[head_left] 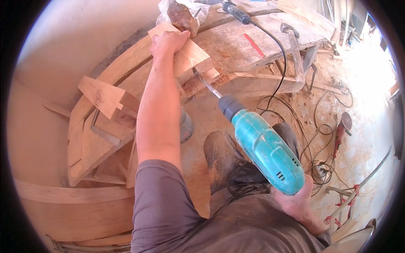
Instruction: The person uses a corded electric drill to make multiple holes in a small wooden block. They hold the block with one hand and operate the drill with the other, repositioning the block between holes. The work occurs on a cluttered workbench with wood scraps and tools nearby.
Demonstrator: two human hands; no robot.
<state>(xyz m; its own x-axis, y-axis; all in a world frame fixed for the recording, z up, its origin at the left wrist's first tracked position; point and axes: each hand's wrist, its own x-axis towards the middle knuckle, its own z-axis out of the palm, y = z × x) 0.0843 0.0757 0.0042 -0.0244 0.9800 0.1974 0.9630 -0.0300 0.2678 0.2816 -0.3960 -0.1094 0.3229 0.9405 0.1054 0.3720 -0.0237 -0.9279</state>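
My right hand (297, 198) is wrapped around the rear of a teal power drill (268, 147), close to my body. The drill's long bit (206, 82) points up and left, its tip at the near end face of a light wooden block (192, 55). How deep the tip sits, I cannot tell. My left hand (170, 42) grips the far part of that block, fingers over its edge, pressing it on the workbench (228, 46). Past the left hand lies a clear plastic bag (183, 17) with something brownish in it.
Another wooden block (105, 97) rests at the bench's left. A hammer (293, 50), a red pencil-like stick (254, 45) and a corded black-handled tool (237, 12) lie on the right part. On the floor are tangled cables (320, 164), wood shavings and a red angle grinder (341, 133).
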